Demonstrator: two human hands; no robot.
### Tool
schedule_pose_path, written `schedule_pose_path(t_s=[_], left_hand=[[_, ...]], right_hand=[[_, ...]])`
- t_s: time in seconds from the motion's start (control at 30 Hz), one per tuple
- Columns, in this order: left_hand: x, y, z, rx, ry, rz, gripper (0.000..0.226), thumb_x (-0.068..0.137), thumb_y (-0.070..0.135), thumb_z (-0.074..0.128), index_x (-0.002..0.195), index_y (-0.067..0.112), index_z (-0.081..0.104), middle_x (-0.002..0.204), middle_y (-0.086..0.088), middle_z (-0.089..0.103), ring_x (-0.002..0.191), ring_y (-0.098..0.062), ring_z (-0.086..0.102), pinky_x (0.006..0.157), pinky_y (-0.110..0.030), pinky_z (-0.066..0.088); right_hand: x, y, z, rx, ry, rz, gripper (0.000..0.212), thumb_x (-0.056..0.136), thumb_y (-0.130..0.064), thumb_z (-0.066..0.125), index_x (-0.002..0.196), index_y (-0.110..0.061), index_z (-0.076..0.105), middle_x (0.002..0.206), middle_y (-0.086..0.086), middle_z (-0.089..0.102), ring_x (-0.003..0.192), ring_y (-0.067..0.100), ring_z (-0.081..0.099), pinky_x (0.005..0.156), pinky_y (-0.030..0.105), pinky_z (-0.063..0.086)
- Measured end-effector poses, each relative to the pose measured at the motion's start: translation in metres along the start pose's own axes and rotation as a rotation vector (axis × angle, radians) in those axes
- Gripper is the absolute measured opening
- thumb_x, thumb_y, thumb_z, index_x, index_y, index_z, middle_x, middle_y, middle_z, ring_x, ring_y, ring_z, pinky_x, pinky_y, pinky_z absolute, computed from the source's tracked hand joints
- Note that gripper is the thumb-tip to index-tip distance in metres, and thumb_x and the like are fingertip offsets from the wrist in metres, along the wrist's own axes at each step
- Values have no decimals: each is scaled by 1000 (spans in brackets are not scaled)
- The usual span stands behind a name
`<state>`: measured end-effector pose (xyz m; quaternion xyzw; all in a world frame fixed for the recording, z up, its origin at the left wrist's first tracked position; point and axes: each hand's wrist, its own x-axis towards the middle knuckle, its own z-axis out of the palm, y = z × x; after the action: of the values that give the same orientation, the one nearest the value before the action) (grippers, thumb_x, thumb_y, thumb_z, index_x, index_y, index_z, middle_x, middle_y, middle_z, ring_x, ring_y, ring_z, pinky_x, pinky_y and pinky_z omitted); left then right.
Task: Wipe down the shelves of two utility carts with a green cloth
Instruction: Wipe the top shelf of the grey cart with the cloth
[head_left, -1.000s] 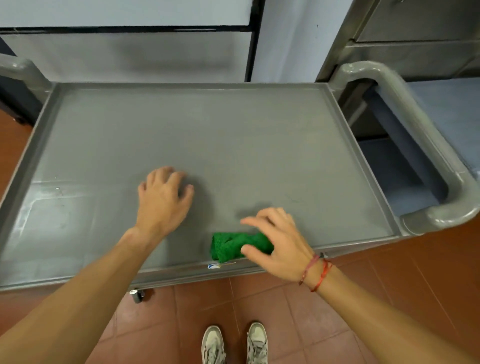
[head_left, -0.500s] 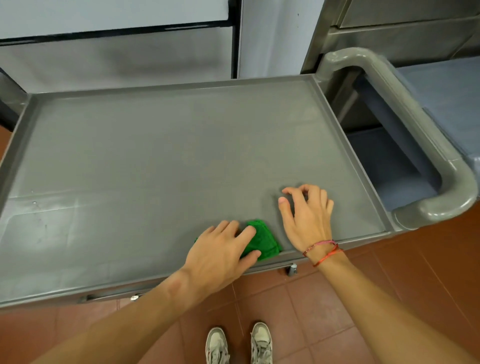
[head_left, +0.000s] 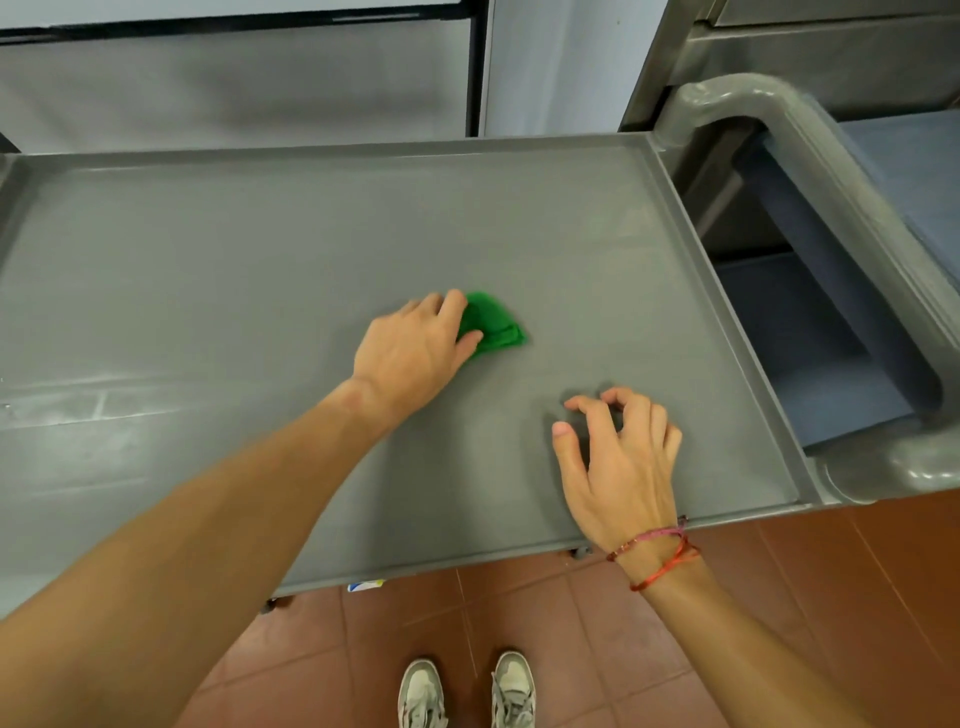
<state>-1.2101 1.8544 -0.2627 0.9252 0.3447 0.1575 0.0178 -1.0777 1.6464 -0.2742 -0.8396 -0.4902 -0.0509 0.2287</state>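
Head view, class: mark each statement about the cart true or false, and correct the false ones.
1. The left hand holds the cloth against the shelf. True.
2. The right hand holds a second cloth. False: it holds nothing. Its curled fingers touch the bare shelf.
3. The cloth lies on the floor. False: it lies on the shelf, near the middle.
4. A handle stands at the shelf's right end. True.
5. Bracelets circle the right wrist. True.
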Motion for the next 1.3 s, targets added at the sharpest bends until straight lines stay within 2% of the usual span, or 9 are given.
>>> schedule_pose_path(t_s=[0.07,0.17,0.33,0.47,0.6,0.8,0.87,1.03,1.3], left_hand=[[-10,12,-2,25,18,-17,37,96,44,50,106,8,54,92,-12,68,79,-37,66,51,-37,39],[-44,39,-6,18,95,109,38,92,46,46,97,10,59,75,-7,69,59,-31,66,40,-32,41],[-80,63,-4,-13,47,297,36,89,49,47,96,16,59,76,1,64,62,-22,64,46,-31,46],[-40,42,5,59,101,248,31,87,47,47,95,20,58,75,0,60,62,-23,63,44,-30,43],[25,-2,16,100,124,97,33,89,48,43,95,18,57,76,-7,60,64,-31,65,42,-33,43],[54,-18,17,45,69,-88,36,97,46,49,112,14,53,98,-12,63,90,-38,65,56,-37,34],[42,-4,14,2,71,-68,37,97,46,47,111,13,53,95,-11,65,86,-38,65,55,-38,38],[-7,35,13,-37,76,188,39,92,49,40,102,15,57,80,-5,65,68,-30,66,45,-36,46],[22,6,18,-2,92,133,41,92,51,39,100,15,58,77,-5,61,69,-31,63,46,-33,41]], right_hand=[[0,0,-1,1,-8,0,33,92,-43,48,109,-21,66,114,9,52,106,28,47,87,43,33],[-1,-1,-2,-3,-19,-1,34,91,-44,48,109,-21,66,114,9,52,106,28,48,86,43,34],[0,-2,-3,-9,-34,8,37,92,-43,43,113,-20,64,115,7,52,104,29,50,84,44,36],[0,-2,-1,-5,-26,20,40,93,-45,42,115,-20,64,115,7,53,104,29,50,86,45,37],[0,-4,2,4,1,19,40,92,-46,43,114,-20,65,115,7,53,105,29,50,86,46,37],[2,-8,2,-32,-43,41,41,91,-46,44,119,-22,63,116,7,51,106,29,49,87,44,37],[2,-8,1,-47,-61,40,41,91,-46,46,122,-22,62,117,7,51,107,29,48,87,44,37],[1,-9,-2,-33,-83,46,42,90,-48,48,123,-24,62,119,6,50,109,28,48,87,43,37],[-7,-7,-19,-16,-139,-55,51,89,-52,48,131,-26,61,139,13,47,127,32,45,101,48,33]])
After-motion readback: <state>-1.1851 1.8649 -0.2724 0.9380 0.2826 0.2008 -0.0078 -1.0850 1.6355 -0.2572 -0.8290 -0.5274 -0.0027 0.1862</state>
